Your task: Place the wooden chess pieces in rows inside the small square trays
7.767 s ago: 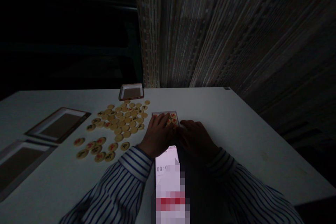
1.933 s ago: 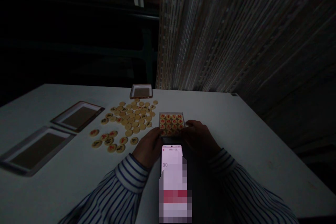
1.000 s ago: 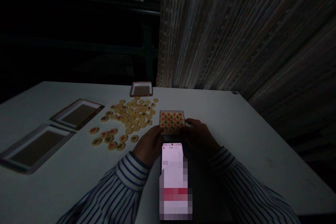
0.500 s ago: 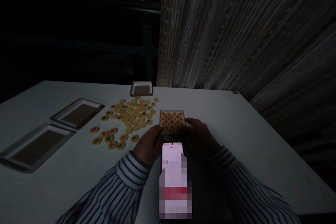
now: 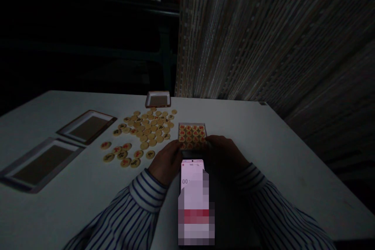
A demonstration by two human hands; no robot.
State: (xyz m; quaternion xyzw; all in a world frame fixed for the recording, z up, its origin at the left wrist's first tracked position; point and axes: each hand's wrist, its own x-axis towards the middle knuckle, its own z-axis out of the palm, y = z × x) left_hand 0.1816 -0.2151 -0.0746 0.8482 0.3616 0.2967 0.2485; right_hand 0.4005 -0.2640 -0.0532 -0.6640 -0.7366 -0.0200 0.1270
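Note:
A small box (image 5: 192, 151) holds rows of round Chinese chess pieces (image 5: 191, 133) with red characters facing up. My left hand (image 5: 166, 161) grips the box at its near left corner. On the opposite side, my right hand (image 5: 227, 151) has its fingers closed at the near right corner; its fingertips are partly lost in shadow. More loose Chinese chess pieces (image 5: 148, 129) lie scattered left of the box, many plain side up, others showing black or red characters. Just below the box lies a lit phone (image 5: 191, 168), its screen largely blurred.
Two open shallow trays lie at the left, a farther tray (image 5: 112, 118) and a nearer tray (image 5: 63, 177). Behind the loose pieces stands a small tray (image 5: 169, 105). The white table (image 5: 293, 172) ends at a strand curtain (image 5: 222, 39); the room is dark.
My right hand has shifted slightly down along the right side of the box, its fingers drawing in. The left hand, box and loose pieces stay practically where they were.

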